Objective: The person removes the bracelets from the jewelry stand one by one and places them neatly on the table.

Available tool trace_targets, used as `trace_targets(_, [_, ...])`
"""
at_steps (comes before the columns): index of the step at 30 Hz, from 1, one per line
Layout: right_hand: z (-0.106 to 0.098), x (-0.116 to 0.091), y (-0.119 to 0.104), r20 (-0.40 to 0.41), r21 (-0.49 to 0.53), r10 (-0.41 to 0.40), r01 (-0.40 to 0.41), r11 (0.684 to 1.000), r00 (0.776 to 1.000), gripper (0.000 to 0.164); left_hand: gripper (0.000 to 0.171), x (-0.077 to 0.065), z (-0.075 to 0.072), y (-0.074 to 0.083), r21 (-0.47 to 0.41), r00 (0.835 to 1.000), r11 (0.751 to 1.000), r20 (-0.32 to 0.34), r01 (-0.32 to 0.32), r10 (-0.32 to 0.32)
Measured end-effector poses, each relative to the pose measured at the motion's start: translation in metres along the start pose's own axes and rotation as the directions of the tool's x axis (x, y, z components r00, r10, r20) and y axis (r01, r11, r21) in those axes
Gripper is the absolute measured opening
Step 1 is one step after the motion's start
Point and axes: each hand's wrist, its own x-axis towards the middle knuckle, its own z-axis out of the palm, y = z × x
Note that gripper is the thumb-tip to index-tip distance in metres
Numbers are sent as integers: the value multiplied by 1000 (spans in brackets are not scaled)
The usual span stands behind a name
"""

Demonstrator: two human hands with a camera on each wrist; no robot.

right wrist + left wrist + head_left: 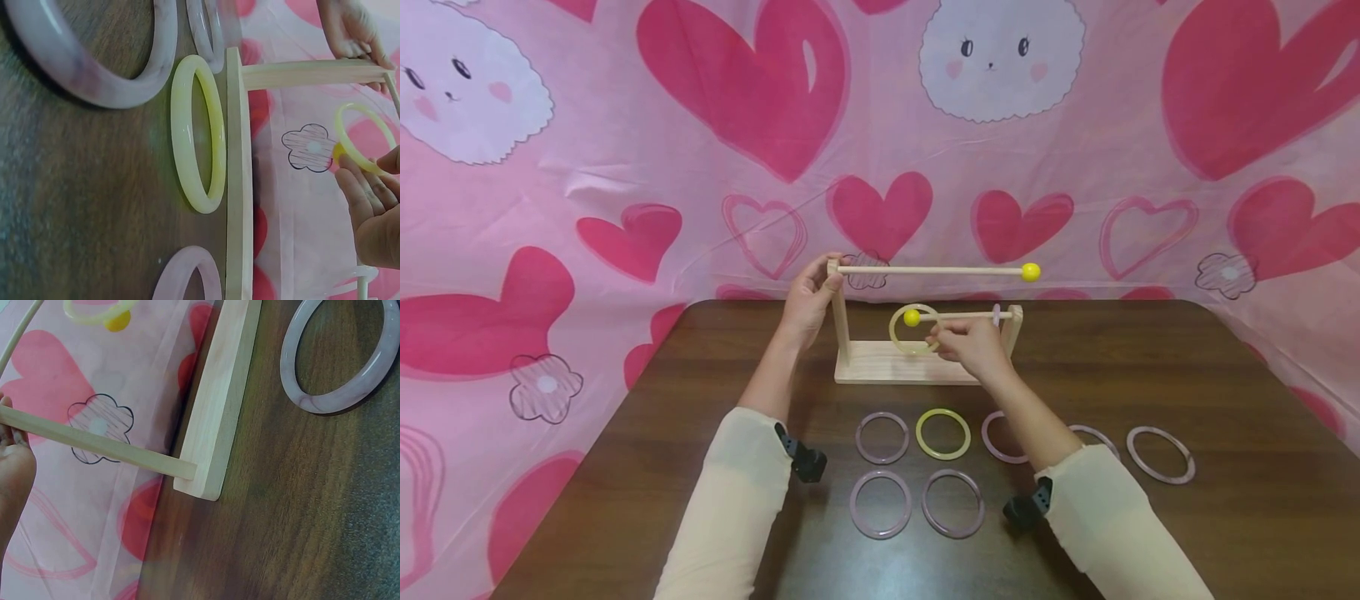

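Observation:
A wooden stand [917,372] has two posts, each bearing a horizontal rod tipped with a yellow ball. My left hand [808,302] holds the top of its left post [94,441], beside the upper rod [925,270]. Between thumb and fingers, my right hand [973,346] pinches a pale yellow bangle [892,333]. That bangle stands upright at the free end of the lower rod, its ring framing the yellow ball [912,317] in the head view. Farther along this rod, near the right post [1013,329], hangs a pale purple bangle [996,315].
On the dark wooden table [760,517], in front of the stand, lie several purple bangles [880,533] and one yellow bangle [943,457]. A marbled bangle [1161,479] lies at the far right. Behind the table hangs a pink heart-print cloth [880,142].

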Motion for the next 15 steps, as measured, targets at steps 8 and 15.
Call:
trace_targets(8, [-11, -8, 1, 77, 151, 0, -12, 988, 997, 30, 28, 0, 0, 0, 7, 1000, 1000, -4, 9, -9])
trace_targets(15, [-21, -16, -1, 94, 218, -16, -5, 976, 995, 31, 24, 0, 0, 1, 25, 1000, 1000, -1, 9, -9])
